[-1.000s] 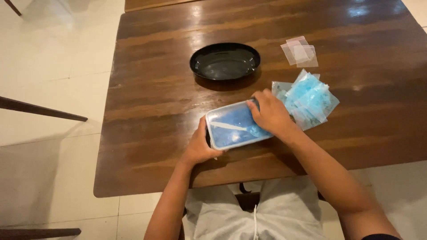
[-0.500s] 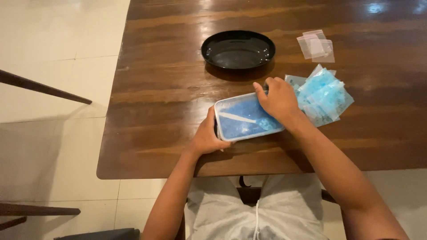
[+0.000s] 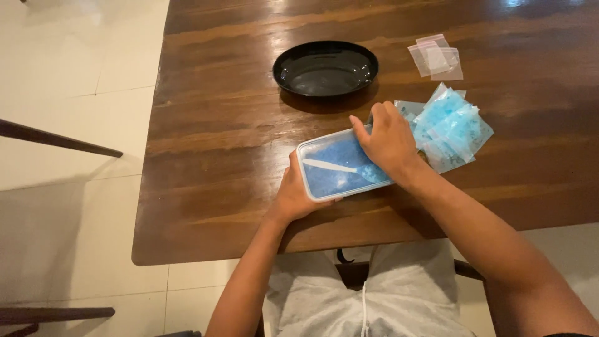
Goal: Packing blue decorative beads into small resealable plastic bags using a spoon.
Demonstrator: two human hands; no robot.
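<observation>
**My two hands on the blue box**

On the far left there is white floor [image 3: 75, 62], and a dark chair bar [image 3: 56, 138] pokes in. Then the brown wooden table [image 3: 212, 156] starts.

My left hand [image 3: 293, 196] comes next. It holds the left end of the clear plastic box [image 3: 334, 171]. My thumb is up by the rim and my other fingers are curled under the end, so I cannot see them well. It holds the box the same way it did a second ago.

The box sits on the table near my edge, right in front of me. Its lid is on. Through the lid I see blue stuff and a white plastic spoon [image 3: 337, 167] lying in it. Behind the box, farther from me, is a shiny black bowl [image 3: 326, 67]. It looks empty.

My right hand [image 3: 388, 140] lies on top of the right end of the box. My fingers [image 3: 365, 131] are bent and press on the far edge of the lid. They have slid only a tiny bit since a second ago, and the lid looks no more open than it did.

Right of that hand is a pile of small bags with blue stuff [image 3: 452, 128]. Farther back lie a few small empty clear bags [image 3: 435, 57].
</observation>
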